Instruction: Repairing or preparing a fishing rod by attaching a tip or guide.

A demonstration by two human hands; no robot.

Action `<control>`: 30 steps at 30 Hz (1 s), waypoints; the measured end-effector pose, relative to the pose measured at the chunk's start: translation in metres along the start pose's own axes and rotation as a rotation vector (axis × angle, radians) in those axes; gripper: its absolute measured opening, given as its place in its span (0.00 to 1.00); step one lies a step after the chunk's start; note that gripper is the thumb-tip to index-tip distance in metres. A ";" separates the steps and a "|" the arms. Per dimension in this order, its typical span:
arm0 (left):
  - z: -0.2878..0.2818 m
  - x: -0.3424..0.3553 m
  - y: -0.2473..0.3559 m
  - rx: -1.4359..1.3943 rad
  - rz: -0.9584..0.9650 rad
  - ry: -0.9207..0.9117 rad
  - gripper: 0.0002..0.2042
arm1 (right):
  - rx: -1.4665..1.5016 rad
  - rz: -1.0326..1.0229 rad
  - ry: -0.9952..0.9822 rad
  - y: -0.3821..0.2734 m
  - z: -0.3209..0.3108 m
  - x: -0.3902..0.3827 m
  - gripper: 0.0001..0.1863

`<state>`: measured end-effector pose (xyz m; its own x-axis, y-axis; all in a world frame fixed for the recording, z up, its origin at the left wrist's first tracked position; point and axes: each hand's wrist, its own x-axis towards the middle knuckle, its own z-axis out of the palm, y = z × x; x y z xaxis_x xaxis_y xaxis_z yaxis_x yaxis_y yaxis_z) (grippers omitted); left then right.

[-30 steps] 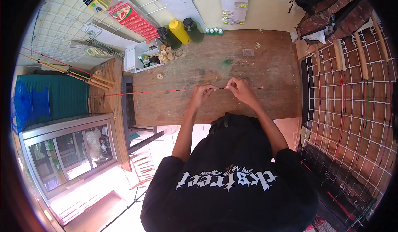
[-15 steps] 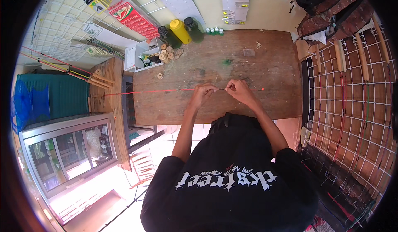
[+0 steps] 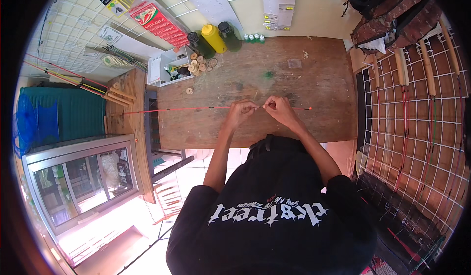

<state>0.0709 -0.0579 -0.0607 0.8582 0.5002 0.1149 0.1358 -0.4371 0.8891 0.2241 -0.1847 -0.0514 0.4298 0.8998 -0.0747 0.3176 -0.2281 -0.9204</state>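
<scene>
We find the left hand (image 3: 242, 109) and right hand (image 3: 278, 109) pinching the thin red rod (image 3: 196, 108) close together, apparently to steady it.

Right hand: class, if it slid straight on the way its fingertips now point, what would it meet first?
Pointing leftward along the thin red rod, the right hand would probably meet the left hand first, though depth is unclear.

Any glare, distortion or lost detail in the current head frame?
Head view: the floor glares almost white at lower left; the right-hand wire grid bows toward the dark rim; detail on the thin red rod at the fingertips is too small to make out.
</scene>
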 end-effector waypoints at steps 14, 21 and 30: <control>-0.007 0.002 0.018 0.064 -0.108 -0.098 0.07 | 0.099 0.131 -0.032 0.024 -0.007 0.008 0.08; -0.007 0.001 0.016 0.045 -0.111 -0.095 0.07 | 0.107 0.164 -0.059 0.018 -0.006 0.011 0.09; -0.007 0.001 0.018 0.028 -0.099 -0.102 0.07 | 0.098 0.125 -0.025 0.024 -0.003 0.012 0.10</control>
<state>0.0713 -0.0601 -0.0414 0.8856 0.4641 -0.0194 0.2347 -0.4109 0.8809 0.2395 -0.1805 -0.0732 0.4393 0.8759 -0.1993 0.1789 -0.3027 -0.9362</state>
